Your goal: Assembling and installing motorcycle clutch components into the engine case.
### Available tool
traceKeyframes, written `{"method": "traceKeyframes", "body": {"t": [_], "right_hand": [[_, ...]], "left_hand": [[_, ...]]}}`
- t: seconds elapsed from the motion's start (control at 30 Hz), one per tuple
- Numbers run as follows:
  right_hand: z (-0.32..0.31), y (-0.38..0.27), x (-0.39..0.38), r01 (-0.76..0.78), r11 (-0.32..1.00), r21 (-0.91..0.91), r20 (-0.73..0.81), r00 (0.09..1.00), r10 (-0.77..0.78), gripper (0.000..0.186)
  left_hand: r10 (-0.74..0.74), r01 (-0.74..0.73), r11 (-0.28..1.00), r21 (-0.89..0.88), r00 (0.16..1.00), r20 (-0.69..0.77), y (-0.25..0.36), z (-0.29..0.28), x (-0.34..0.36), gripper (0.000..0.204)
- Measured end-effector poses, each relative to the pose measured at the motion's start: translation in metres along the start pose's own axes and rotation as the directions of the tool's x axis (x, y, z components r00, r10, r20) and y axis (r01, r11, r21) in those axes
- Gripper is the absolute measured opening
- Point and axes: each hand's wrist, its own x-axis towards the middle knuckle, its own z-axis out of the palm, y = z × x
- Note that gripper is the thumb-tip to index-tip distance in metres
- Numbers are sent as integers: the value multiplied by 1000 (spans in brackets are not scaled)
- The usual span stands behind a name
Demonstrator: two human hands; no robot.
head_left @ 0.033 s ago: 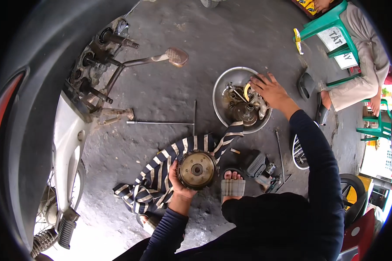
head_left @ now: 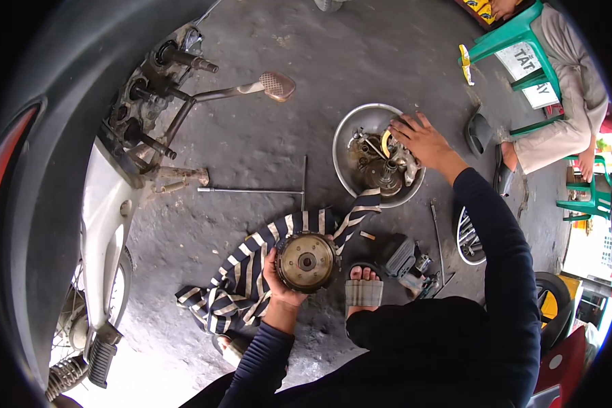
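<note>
My left hand [head_left: 281,282] grips a round metal clutch housing [head_left: 306,262] above a black-and-white striped cloth [head_left: 231,272]. My right hand [head_left: 418,143], fingers apart, reaches over the right side of a steel basin [head_left: 347,156] at its greasy metal parts [head_left: 381,173], beside a curved yellow piece [head_left: 386,143]; whether its fingertips touch them, I cannot tell.
A motorbike [head_left: 109,224] with exposed engine shafts stands left. A T-wrench [head_left: 251,192] lies on the floor [head_left: 272,122]. A dark part [head_left: 394,258] and a rod [head_left: 436,241] lie by my sandalled foot. A person [head_left: 557,136] sits by green chairs [head_left: 517,34] at right.
My left hand and the clutch housing have risen very slightly. Otherwise the scene looks the same.
</note>
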Motion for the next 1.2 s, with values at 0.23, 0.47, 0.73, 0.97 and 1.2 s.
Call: {"method": "traceKeyframes", "body": {"t": [0.23, 0.47, 0.73, 0.97, 1.2], "right_hand": [[25, 7, 7, 150, 987, -56, 2, 989, -150, 104], [-13, 7, 0, -98, 991, -86, 19, 995, 100, 101], [-25, 7, -69, 364, -677, 639, 198, 773, 603, 64], [-85, -67, -95, 398, -878, 266, -39, 914, 403, 90], [-115, -98, -110, 401, -904, 148, -113, 915, 387, 84]], "left_hand": [[117, -114, 993, 34, 986, -116, 10, -43, 16, 80], [229, -227, 973, 30, 966, -121, 38, -77, 4, 80], [155, -146, 986, -85, 983, 102, 16, -23, 3, 87], [87, -74, 988, -134, 992, 94, -2, 40, 18, 86], [63, -38, 990, -134, 981, 186, -17, 70, 24, 87]]}}
